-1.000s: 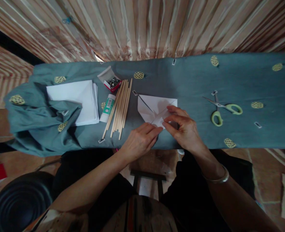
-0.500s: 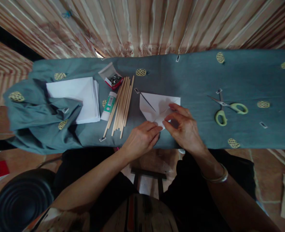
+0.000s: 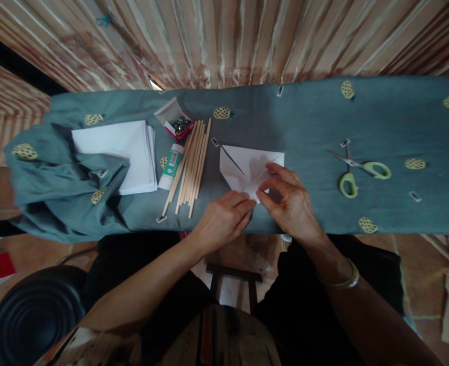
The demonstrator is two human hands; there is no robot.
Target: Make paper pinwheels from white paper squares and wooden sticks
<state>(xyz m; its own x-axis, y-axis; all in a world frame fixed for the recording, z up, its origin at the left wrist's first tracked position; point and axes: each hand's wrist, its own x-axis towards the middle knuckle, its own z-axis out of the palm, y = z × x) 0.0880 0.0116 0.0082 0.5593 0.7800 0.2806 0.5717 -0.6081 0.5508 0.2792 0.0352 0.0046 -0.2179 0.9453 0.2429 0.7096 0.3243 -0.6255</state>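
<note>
Cloth (image 3: 308, 122): teal, dotted, covers the whole bench; bunched at far left, prob. slack pushed aside.
Paper stack (image 3: 114, 152): white sheets, left, one corner under the bunched cloth; within reach as supply.
Folded sheet (image 3: 247, 170): centre, near bench's front edge, part-folded w/ diagonal creases, lying flat.
Right hand (image 3: 289, 203): fingers pinched together on sheet's lower flap, pressing it to the cloth.
Left hand (image 3: 222, 221): fingertips closed against same lower corner, steadying it.
Sticks (image 3: 190, 165): wooden bundle, just left of sheet.
Scissors (image 3: 357, 170): green handles, blades apart, well right.
Glue stick (image 3: 171, 165): touching sticks.
Pin box (image 3: 177, 124): open, behind the glue.
</note>
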